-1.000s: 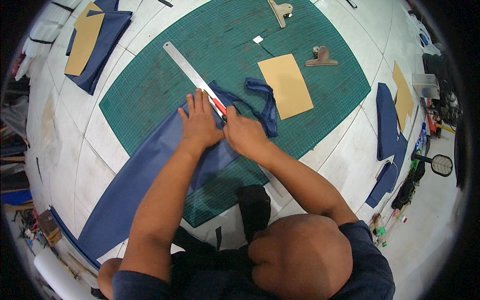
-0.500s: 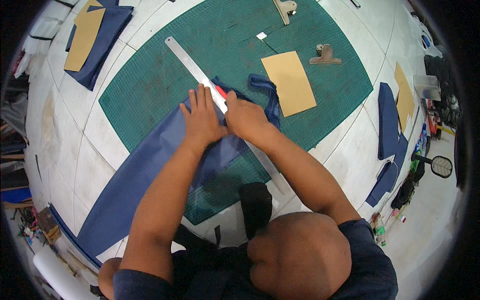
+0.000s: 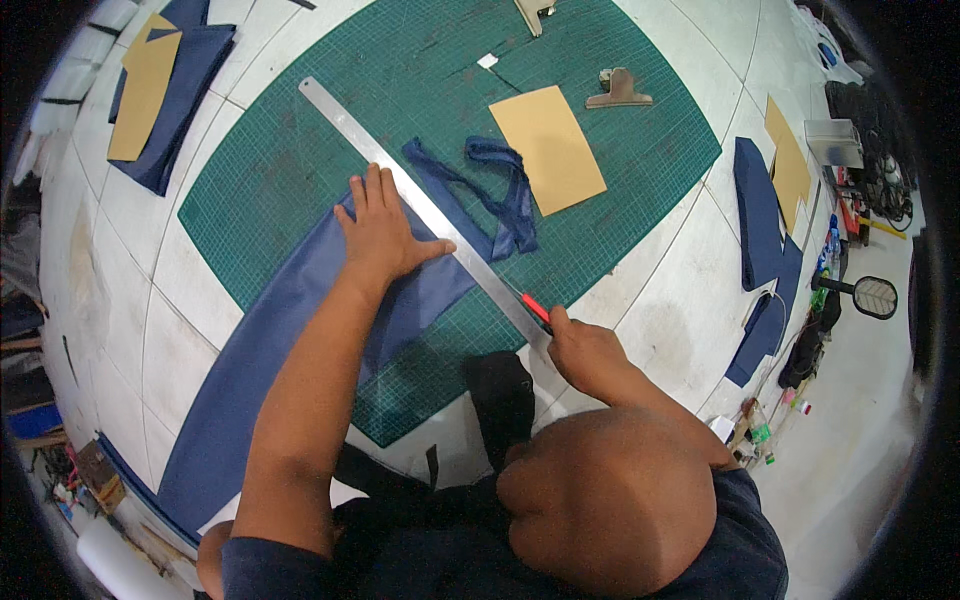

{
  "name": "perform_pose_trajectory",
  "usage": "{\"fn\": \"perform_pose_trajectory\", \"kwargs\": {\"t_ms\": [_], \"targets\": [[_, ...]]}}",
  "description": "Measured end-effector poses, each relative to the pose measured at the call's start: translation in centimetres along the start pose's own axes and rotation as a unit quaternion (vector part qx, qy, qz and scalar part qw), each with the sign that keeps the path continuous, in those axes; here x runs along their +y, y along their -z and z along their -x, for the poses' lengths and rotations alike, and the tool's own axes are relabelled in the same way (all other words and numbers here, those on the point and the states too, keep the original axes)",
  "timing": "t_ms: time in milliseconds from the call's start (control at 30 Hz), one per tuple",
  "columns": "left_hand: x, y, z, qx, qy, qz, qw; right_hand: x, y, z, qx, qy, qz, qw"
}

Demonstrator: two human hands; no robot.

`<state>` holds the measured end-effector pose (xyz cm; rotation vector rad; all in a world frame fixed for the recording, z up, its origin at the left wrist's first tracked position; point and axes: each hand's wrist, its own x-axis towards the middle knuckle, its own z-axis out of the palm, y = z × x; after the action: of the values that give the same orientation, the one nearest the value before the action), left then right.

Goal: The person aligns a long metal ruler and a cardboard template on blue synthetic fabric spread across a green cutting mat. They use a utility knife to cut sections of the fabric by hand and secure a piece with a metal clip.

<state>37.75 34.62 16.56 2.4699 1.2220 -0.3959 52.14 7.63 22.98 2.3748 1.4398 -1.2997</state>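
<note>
My left hand [image 3: 380, 232] lies spread, its fingertips and thumb pressing a long steel ruler [image 3: 484, 277] onto dark blue fabric [image 3: 260, 370]. The ruler slants across a green cutting mat [image 3: 650, 140], and its near end passes the mat's edge. Close to that end, my right hand [image 3: 588, 352] is closed round a red-handled knife [image 3: 536, 308] with its tip pointing up and left; the blade is too small to make out. A loose, narrow looped strip of blue fabric [image 3: 517, 205] sits on the mat beyond the ruler.
On the mat are a tan card [image 3: 550, 150], a metal bulldog clip [image 3: 620, 90] and another clip [image 3: 535, 15]. Folded blue cloth [image 3: 190, 105] with tan card pieces lies at far left. More blue pieces [image 3: 760, 215] lie on the tiled floor at right, near a racket-shaped mesh tool [image 3: 875, 297].
My right hand has drawn the knife down and right along the ruler, from beside my left hand to its near end. The narrow strip now shows more fully; my left hand still presses the ruler.
</note>
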Motion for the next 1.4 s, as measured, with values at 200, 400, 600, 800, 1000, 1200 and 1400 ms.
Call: {"fn": "perform_pose_trajectory", "kwargs": {"t_ms": [200,400,600,800,1000,1200,1400], "targets": [[0.8,0.5,-1.3,0.089,0.020,0.056,0.994,0.5,1.4,-4.6,0.244,0.008,-0.194,0.950],[2.6,0.8,-6.1,0.113,-0.058,0.067,0.990,-0.6,-0.4,-12.0,0.376,0.057,-0.195,0.904],[5.5,1.8,-5.4,-0.140,-0.157,0.370,0.905,-1.8,1.1,-12.1,0.288,0.030,-0.474,0.832],[5.2,6.7,-2.8,-0.184,-0.136,0.547,0.805,-4.3,7.3,-13.0,0.212,0.186,-0.599,0.750],[-3.4,13.4,2.2,0.081,-0.117,0.398,0.906,-7.9,22.1,-19.0,0.238,0.333,-0.241,0.880],[-15.9,17.2,11.5,0.019,-0.062,0.124,0.990,-11.1,34.8,-23.5,0.601,0.224,-0.164,0.750],[-20.6,10.7,15.2,-0.013,-0.047,0.095,0.994,-5.9,12.5,-17.3,0.298,0.149,-0.127,0.934]]}}
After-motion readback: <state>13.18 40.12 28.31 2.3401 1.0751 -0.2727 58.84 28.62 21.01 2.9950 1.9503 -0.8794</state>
